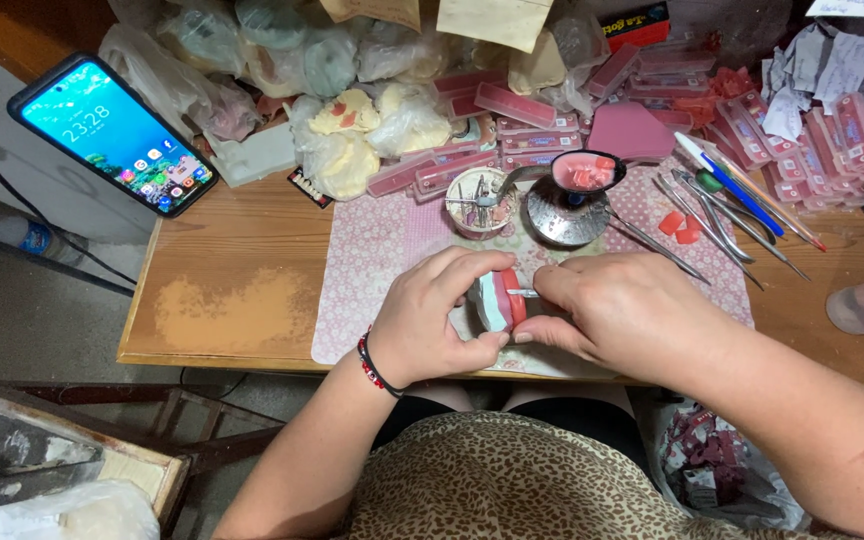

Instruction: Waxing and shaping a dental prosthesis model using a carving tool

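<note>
Left hand [432, 325]: was wrapped around a small white-and-red cast [499, 300], fingers curled shut on it, holding it up just above the patterned mat [372, 250] at the near edge of the tabletop [232, 270].

Right hand [622, 310]: fingers pinched closed on a thin metal tool [524, 293], tip touching the red part of the cast. Most of the tool was buried in the hand, so I couldn't tell what kind it was.

Where the piece was: right between both hands, dead centre, off the mat as far as I could see.

Step, my read: looked like mid-carving or shaping of the red wax layer on that cast, not starting or finishing.

Next move, my guess: it'd need a steady left grip and small controlled strokes with the tool, probably turning the cast a bit to reach another side.

Just behind: a little metal burner stand [564, 215] with a spoon-like dish of pink wax [587, 172], and a small cup [479, 200] full of instruments.

Off to the right: loose metal tools [717, 215] and a blue-white pen [727, 180], stacks of pink flat boxes [822, 140].

Far left: a phone [112, 135] propped up, screen on.

Back: bagged plaster casts [352, 130].
</note>
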